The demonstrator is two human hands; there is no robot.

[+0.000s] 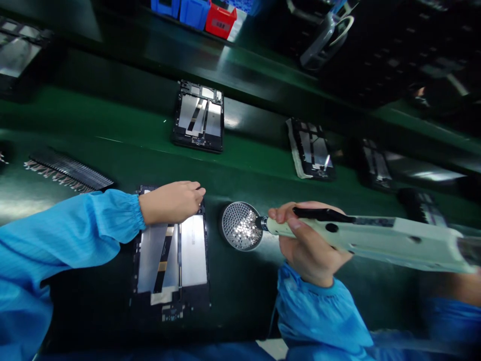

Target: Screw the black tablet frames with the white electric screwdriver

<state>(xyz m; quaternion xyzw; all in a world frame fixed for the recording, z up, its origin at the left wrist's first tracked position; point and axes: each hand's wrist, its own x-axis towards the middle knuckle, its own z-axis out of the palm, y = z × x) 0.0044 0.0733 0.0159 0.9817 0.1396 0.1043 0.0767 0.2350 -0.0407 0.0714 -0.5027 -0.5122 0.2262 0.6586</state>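
Note:
My right hand (313,243) is wrapped round a pale green electric screwdriver (398,240), held nearly level. Its dark tip reaches the right rim of a round metal dish (228,239), where many small shiny screws (244,230) lie. Whether a screw sits on the tip is hard to tell. My left hand (175,201) is closed over the top edge of an opened tablet (193,250), fingers curled in near its upper right corner. What those fingers hold, if anything, is hidden. The tablet shows silvery panels and a dark ribbon cable (164,258).
Another opened tablet (199,115) lies further back, with more units (313,148) to the right. A bundle of stacked strips with wire ends (71,170) is at left. Blue bins and a red bin (221,21) stand behind. A blurred co-worker's arm (454,311) shows at lower right.

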